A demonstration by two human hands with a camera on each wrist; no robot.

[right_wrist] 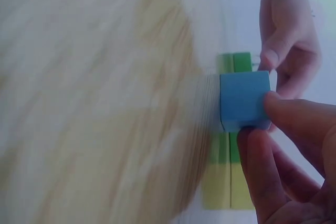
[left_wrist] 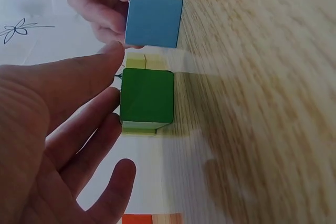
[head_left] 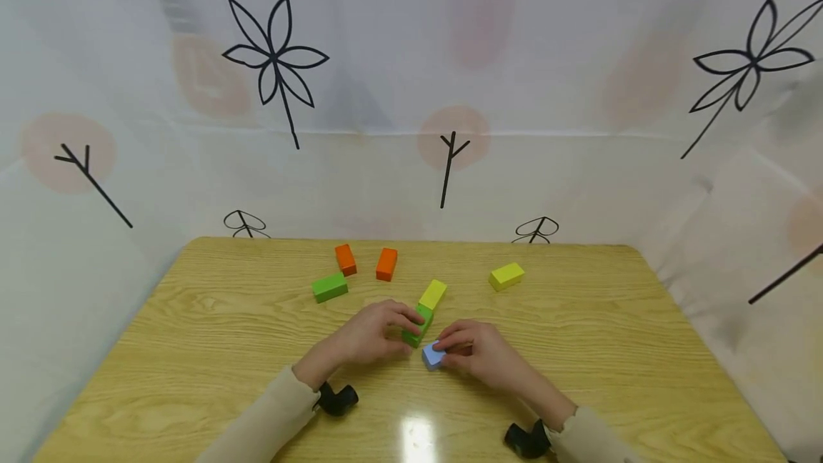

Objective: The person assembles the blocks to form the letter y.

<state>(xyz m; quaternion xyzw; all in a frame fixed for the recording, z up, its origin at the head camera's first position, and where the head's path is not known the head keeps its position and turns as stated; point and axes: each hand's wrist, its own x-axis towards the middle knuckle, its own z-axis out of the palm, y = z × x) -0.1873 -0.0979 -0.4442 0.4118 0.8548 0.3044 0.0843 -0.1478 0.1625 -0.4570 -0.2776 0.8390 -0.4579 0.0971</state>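
Note:
My right hand (head_left: pixel 485 354) pinches a light blue block (head_left: pixel 432 356) between thumb and fingers, close over the table. In the right wrist view the square end of this blue block (right_wrist: pixel 244 98) faces the camera. Just left of it lies a green block (head_left: pixel 411 339), end to end with a yellow block (head_left: pixel 433 294) behind it. My left hand (head_left: pixel 373 331) reaches over the green block, its fingers partly covering it. Seen from the left wrist, the fingertips (left_wrist: pixel 111 98) rest along the green block's upper edge, loosely bent, while the thumb sits apart.
Two orange blocks (head_left: pixel 386 264) lie toward the back of the wooden table (head_left: pixel 193 320), with another green block (head_left: pixel 330 287) in front of them. A second yellow block (head_left: pixel 506 276) is at the back right. A patterned white cloth (head_left: pixel 386 184) hangs behind the table.

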